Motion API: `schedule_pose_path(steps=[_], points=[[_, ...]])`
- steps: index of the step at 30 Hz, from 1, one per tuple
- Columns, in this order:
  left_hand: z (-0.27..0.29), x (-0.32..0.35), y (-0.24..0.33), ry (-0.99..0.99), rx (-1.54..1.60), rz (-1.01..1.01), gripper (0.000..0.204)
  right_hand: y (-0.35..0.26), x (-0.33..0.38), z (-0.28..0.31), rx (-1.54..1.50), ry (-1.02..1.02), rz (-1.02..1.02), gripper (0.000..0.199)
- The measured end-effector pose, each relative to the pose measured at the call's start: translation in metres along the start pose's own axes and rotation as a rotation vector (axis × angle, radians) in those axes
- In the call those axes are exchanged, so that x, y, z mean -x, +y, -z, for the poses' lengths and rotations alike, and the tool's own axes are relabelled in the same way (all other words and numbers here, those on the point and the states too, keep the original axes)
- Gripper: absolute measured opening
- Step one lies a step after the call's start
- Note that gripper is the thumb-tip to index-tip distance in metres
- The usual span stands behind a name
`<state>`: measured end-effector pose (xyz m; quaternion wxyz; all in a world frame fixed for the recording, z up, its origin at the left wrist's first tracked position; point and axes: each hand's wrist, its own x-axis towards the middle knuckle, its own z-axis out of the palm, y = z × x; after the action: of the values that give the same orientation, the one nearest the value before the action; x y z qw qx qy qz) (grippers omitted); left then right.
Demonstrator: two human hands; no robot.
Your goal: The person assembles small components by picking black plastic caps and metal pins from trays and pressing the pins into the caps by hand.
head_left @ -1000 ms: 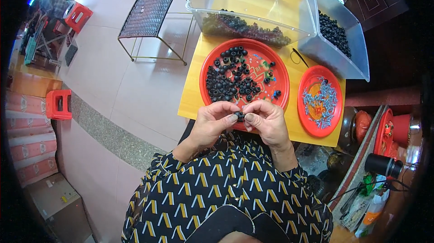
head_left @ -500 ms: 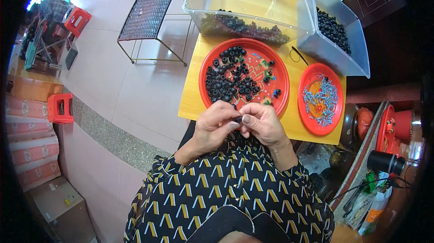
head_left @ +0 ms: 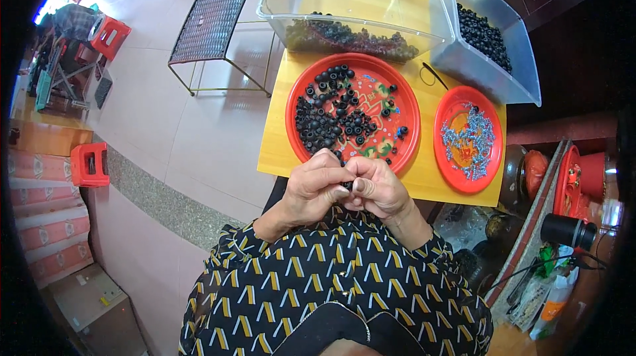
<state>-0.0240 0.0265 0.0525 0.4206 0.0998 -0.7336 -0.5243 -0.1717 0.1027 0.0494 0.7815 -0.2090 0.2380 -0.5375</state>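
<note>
Close to my chest, at the table's near edge, my left hand (head_left: 313, 187) and my right hand (head_left: 381, 187) meet with fingertips pinched together. Between them is a small black round part (head_left: 346, 185), mostly covered by the fingers. Just beyond the hands lies a round red tray (head_left: 412, 101) with a printed pattern. Many loose black parts (head_left: 318, 120), some ball-like and some hollow rings, are heaped on its left side, with a few scattered at its right. An oval red tray (head_left: 440, 162) to the right holds small silvery-blue pieces (head_left: 477, 137).
Behind the trays stand a clear plastic bin (head_left: 371, 14) and a second translucent bin (head_left: 523, 81), both with black parts inside. A thin black looped item (head_left: 434, 75) lies on the yellow table (head_left: 278, 147). A woven stool (head_left: 213, 21) stands left, and a cluttered shelf (head_left: 530, 223) right.
Both hands stay together around the black part, with slightly shifted fingers. The whole view has moved a little, so the trays and bins appear slightly higher and further left.
</note>
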Motion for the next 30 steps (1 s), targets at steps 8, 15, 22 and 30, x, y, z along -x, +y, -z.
schedule_pose_path(steps=[8, 15, 22, 30], points=[[-0.004, 0.002, -0.008, 0.094, 0.049, 0.107, 0.021, -0.012, -0.008, 0.000, 0.050, 0.053, 0.019, 0.021], [0.029, 0.020, -0.014, 0.377, -0.119, 0.291, 0.026, -0.073, 0.006, 0.016, 0.294, 0.287, 0.286, 0.025], [0.038, 0.023, -0.013, 0.241, -0.530, 0.115, 0.020, -0.234, 0.013, 0.054, 0.435, 0.619, 0.778, 0.030], [0.020, -0.009, -0.015, -0.199, -0.709, -0.054, 0.025, -0.164, 0.038, 0.054, 0.812, 0.801, 0.652, 0.022]])
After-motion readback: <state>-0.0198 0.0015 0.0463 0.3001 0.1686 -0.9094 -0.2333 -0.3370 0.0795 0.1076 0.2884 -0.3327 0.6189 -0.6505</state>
